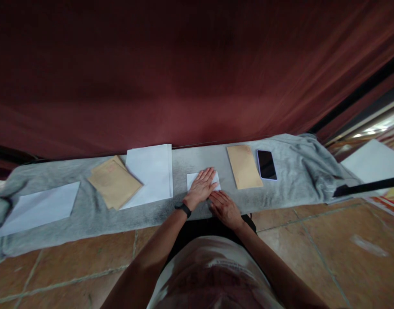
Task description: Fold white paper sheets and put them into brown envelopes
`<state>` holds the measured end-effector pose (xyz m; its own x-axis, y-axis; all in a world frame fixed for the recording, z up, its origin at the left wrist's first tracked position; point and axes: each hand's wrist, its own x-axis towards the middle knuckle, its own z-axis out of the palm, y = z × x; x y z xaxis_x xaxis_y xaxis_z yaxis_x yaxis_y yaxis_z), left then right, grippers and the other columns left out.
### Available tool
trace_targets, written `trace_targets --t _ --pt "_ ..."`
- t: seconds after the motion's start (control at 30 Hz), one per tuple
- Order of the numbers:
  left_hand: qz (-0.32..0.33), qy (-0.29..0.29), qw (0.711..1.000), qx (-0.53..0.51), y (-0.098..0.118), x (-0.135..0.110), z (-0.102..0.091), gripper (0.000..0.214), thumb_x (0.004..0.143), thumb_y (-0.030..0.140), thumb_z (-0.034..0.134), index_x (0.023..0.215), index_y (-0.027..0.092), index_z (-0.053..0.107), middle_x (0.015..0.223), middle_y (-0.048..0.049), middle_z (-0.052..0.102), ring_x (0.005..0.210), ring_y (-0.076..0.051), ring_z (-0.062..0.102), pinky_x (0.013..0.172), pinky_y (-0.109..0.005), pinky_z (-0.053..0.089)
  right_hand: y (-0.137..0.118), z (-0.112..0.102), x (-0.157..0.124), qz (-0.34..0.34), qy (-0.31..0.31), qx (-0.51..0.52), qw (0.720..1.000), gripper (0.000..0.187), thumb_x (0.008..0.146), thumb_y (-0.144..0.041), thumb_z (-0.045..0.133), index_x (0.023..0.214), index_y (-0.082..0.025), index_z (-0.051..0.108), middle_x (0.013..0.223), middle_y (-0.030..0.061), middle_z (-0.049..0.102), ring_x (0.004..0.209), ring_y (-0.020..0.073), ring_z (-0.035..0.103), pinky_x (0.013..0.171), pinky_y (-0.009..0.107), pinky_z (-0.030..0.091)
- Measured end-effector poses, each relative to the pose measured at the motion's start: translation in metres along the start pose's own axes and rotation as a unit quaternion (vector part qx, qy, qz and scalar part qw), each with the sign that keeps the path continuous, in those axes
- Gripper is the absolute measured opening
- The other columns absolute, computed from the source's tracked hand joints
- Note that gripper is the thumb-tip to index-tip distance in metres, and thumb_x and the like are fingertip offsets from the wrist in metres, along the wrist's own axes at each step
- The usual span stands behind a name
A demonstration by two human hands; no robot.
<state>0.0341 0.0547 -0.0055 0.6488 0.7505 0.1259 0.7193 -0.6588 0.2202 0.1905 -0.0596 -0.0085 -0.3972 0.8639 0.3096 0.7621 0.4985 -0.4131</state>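
A small folded white paper (192, 179) lies on the grey cloth (216, 156) in front of me. My left hand (202, 185) lies flat on it, fingers stretched out and together, a black band on the wrist. My right hand (224, 207) rests flat at the paper's near right corner, fingers extended toward the left hand. Neither hand grips anything.
To the left lie a stack of white sheets (151, 174), brown envelopes (113, 182) and another white sheet (38, 208). To the right lie a brown envelope (244, 166) and a black phone (267, 165). A dark red curtain (184, 73) hangs behind. Tiled floor (328, 244) lies below.
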Motion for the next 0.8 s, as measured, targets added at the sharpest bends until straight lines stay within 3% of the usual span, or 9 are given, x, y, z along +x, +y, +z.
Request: trace_targets --t 0.37,0.8 --pt "0.009 -0.003 1.000 0.003 0.007 -0.052 -0.014 0.050 0.107 0.042 0.032 0.153 0.023 0.041 0.162 -0.0056 0.037 0.152 -0.022 0.028 0.126 -0.048 0.022 0.003 0.011 -0.004 0.042 0.037 -0.017 0.998 0.045 0.101 -0.021 0.041 0.143 -0.014 0.053 0.144 0.0139 0.059 0.138 0.0252 0.051 0.120 0.050 0.039" --pt "-0.031 0.020 0.998 0.045 0.004 -0.104 -0.018 0.067 0.105 0.051 0.035 0.159 0.012 0.026 0.162 -0.0145 0.034 0.153 -0.024 0.027 0.126 -0.045 0.023 -0.004 0.011 -0.007 0.089 0.056 -0.104 0.989 0.051 0.103 -0.024 0.042 0.152 -0.010 0.042 0.152 0.0175 0.050 0.142 0.0287 0.047 0.121 0.051 0.032"
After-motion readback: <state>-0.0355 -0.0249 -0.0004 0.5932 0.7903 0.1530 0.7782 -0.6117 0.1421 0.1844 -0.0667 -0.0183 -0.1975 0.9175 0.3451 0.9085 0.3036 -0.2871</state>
